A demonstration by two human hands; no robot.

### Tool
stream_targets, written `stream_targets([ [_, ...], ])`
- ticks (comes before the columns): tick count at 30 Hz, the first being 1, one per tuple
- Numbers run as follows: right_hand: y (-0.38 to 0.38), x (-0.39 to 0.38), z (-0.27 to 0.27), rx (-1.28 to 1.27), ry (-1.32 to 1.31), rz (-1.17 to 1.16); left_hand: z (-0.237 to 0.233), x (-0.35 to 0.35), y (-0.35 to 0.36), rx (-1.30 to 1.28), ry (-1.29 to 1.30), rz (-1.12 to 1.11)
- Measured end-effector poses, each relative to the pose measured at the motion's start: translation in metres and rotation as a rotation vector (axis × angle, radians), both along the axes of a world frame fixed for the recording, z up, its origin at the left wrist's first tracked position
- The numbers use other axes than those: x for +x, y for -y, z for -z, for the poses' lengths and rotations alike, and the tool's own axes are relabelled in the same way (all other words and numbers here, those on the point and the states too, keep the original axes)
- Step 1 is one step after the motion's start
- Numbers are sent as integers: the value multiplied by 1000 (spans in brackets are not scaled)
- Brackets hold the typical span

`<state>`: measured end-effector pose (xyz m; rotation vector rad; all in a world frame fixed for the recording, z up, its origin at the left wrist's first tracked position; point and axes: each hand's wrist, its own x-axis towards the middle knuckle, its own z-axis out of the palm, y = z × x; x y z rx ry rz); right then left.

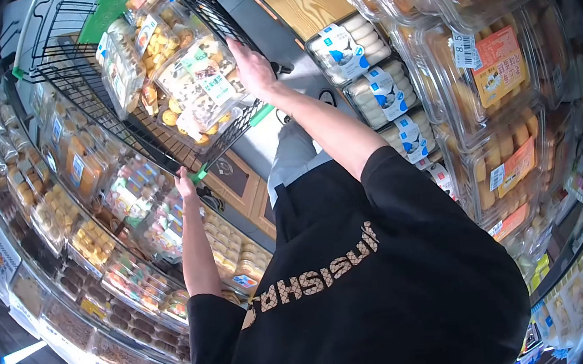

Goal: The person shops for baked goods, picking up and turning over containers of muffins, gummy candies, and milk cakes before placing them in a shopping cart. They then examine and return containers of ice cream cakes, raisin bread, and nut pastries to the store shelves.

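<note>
Packs of pastries (187, 86) are stacked in a wire basket (79, 84) held ahead. The left grip (185, 183) is set at its near corner, the right grip (254, 71) on its right rim. It is flanked by the left shelf (40, 311) and the right shelf (310, 0).

Just one view, worn on the head. Looks forward and down, very close over the black printed T-shirt (391, 300) and the black wire basket (80, 91). Round, bent at the edges.
</note>
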<state>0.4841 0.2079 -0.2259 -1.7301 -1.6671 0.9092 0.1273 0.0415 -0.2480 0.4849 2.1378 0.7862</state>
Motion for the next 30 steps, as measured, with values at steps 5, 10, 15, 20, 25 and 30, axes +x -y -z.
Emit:
stream_targets([
  [5, -7, -7, -2, 12, -16, 30, 1, -6, -9, 25, 5, -13],
  [10, -22, -13, -10, 1, -37, 36, -19, 5, -28, 74, -36, 38],
  [15, -42, -18, -14, -27, 2, 48, -5, 0, -40, 207, 81, 21],
  [20, -64, -18, -23, -119, -42, 30, -4, 7, -57, 179, -32, 56],
  [25, -86, -17, -13, -58, -30, 18, -34, 24, -85, 64, -175, 130],
  [30, -104, -17, -17, -136, -68, 9, -48, 34, -109, 65, -189, 113],
])
